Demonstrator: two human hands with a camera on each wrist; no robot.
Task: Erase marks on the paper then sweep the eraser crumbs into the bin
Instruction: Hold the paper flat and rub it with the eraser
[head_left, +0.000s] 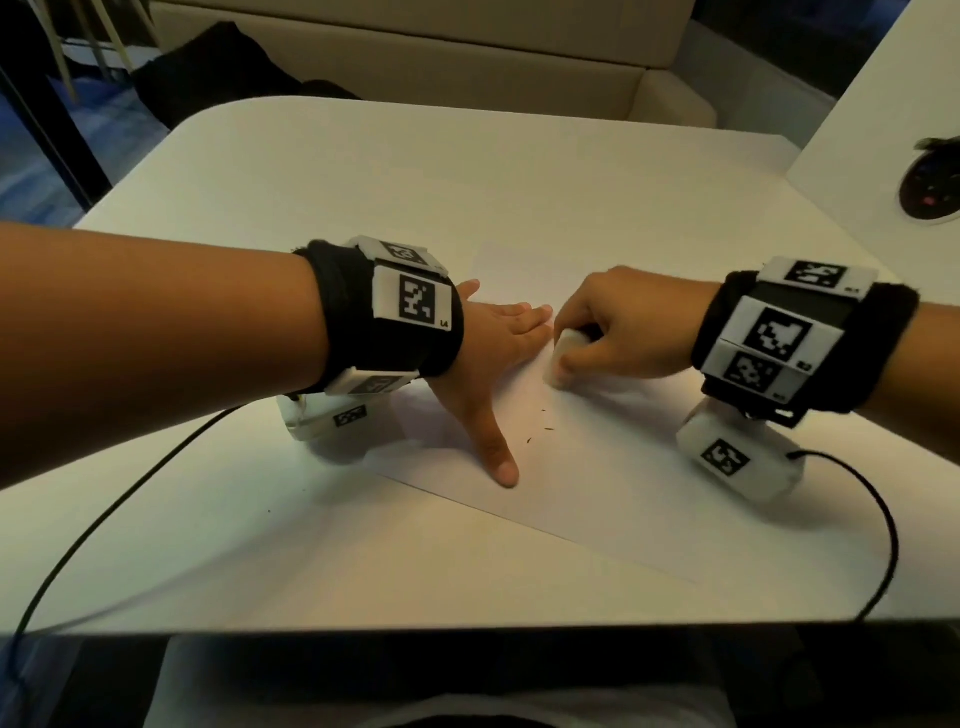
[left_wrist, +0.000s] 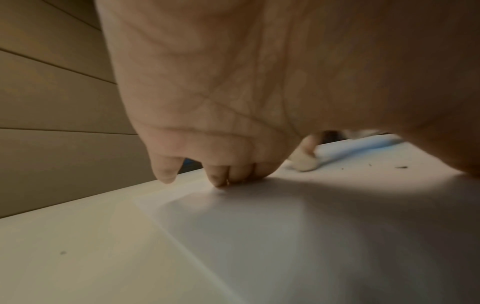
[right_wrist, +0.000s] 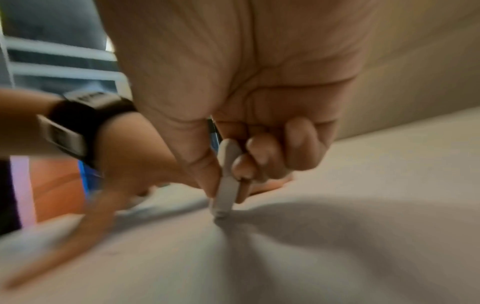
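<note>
A white sheet of paper (head_left: 597, 467) lies on the white table (head_left: 363, 208). My left hand (head_left: 498, 364) presses flat on the sheet, fingers straight and thumb spread toward me. My right hand (head_left: 613, 332) pinches a white eraser (head_left: 563, 356) between thumb and fingers, its lower end on the paper just right of the left fingertips. In the right wrist view the eraser (right_wrist: 227, 185) stands nearly upright with its tip on the sheet, blurred. The left wrist view shows the eraser (left_wrist: 303, 163) past my palm. Dark crumbs (head_left: 540, 428) dot the paper between the hands. No bin is in view.
Black cables (head_left: 104, 514) trail from both wrist cameras across the table's front. A second white table with a dark round object (head_left: 930, 182) stands at the right. A beige sofa (head_left: 415, 47) runs behind the table.
</note>
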